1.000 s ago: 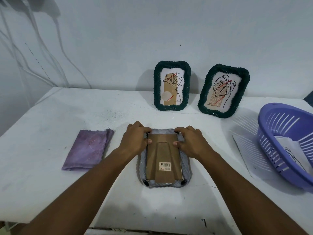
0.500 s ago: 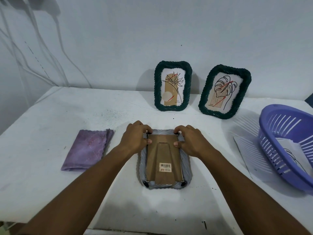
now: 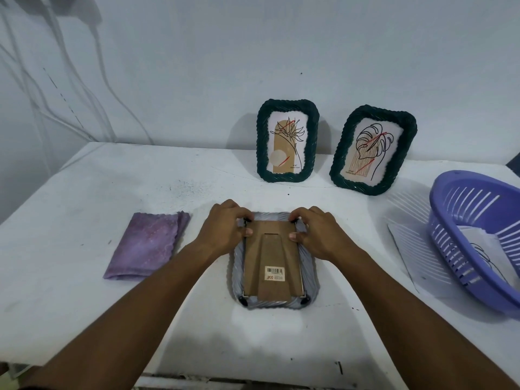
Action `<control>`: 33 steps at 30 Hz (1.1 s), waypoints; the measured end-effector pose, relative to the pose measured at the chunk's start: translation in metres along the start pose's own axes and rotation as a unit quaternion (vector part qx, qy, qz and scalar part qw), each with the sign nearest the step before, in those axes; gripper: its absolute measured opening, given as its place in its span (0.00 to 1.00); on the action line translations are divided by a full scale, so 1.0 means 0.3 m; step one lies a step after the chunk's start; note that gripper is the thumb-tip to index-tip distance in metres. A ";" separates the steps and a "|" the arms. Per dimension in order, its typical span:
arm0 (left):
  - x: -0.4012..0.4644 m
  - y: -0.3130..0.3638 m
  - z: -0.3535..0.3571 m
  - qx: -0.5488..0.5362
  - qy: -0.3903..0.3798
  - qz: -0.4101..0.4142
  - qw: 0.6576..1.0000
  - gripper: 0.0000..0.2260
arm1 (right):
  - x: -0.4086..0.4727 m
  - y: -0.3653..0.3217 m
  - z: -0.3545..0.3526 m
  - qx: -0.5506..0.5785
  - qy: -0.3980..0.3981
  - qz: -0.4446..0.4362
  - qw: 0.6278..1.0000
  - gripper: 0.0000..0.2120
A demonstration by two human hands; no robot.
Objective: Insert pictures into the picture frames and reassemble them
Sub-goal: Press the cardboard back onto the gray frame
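Note:
A grey rope-edged picture frame [image 3: 309,266] lies face down at the middle of the white table [image 3: 84,209]. Its brown backing board [image 3: 271,254] with a barcode sticker faces up. My left hand [image 3: 225,229] grips the frame's far left corner, fingers curled at the small black tab there, thumb on the board. My right hand [image 3: 318,232] grips the far right corner the same way. Two black tabs show at the near corners.
Two dark green frames [image 3: 287,140] [image 3: 372,150] with plant drawings lean against the back wall. A folded purple cloth [image 3: 147,244] lies to the left. A purple slotted basket [image 3: 478,232] holding a drawing sheet stands at the right, with a white sheet [image 3: 408,249] beside it.
Both hands have stayed on the frame's far corners; their fingers have shifted slightly toward the black corner tabs. The frame has not moved.

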State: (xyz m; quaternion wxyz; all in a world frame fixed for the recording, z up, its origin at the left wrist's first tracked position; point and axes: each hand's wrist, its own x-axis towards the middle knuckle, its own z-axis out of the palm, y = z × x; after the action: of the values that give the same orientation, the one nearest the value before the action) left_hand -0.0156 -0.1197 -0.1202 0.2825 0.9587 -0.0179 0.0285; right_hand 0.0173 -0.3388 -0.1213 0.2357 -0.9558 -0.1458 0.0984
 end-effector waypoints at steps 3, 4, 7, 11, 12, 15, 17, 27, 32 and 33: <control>-0.034 -0.014 -0.019 -0.015 0.010 0.028 0.999 0.13 | -0.015 0.002 -0.004 0.026 -0.002 -0.007 1.000 0.16; -0.051 -0.017 -0.029 -0.022 0.017 0.040 0.999 0.11 | -0.024 0.003 -0.008 0.037 -0.002 -0.011 0.999 0.15; -0.113 -0.015 -0.064 -0.024 0.017 0.077 0.997 0.07 | -0.074 0.024 -0.021 0.056 0.013 -0.040 0.998 0.15; -0.190 -0.005 -0.090 -0.008 -0.077 0.148 0.986 0.10 | -0.185 0.055 -0.035 0.000 0.019 -0.161 0.987 0.15; -0.203 -0.005 -0.090 -0.003 -0.099 0.165 0.981 0.11 | -0.210 0.059 -0.035 -0.012 0.006 -0.195 0.981 0.15; -0.227 -0.007 -0.083 0.014 -0.139 0.203 0.969 0.12 | -0.252 0.075 -0.028 -0.058 -0.033 -0.271 0.960 0.16; -0.238 -0.012 -0.078 0.028 -0.157 0.211 0.965 0.14 | -0.262 0.080 -0.030 -0.074 -0.038 -0.292 0.953 0.17; -0.253 -0.041 -0.064 0.049 -0.141 0.233 0.961 0.19 | -0.250 0.080 -0.048 -0.103 -0.045 -0.351 0.930 0.23; -0.264 -0.047 -0.060 0.056 -0.122 0.244 0.960 0.18 | -0.240 0.079 -0.041 -0.093 -0.038 -0.366 0.925 0.20; -0.264 -0.049 -0.059 0.058 -0.121 0.247 0.960 0.18 | -0.240 0.079 -0.036 -0.083 -0.034 -0.369 0.925 0.19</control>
State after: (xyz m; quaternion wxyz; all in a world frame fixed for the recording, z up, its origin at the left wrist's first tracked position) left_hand -0.0947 -0.0963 -0.1185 0.2068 0.9354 -0.2862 -0.0178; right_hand -0.0418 -0.3870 -0.1146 0.1695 -0.8466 -0.5039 0.0247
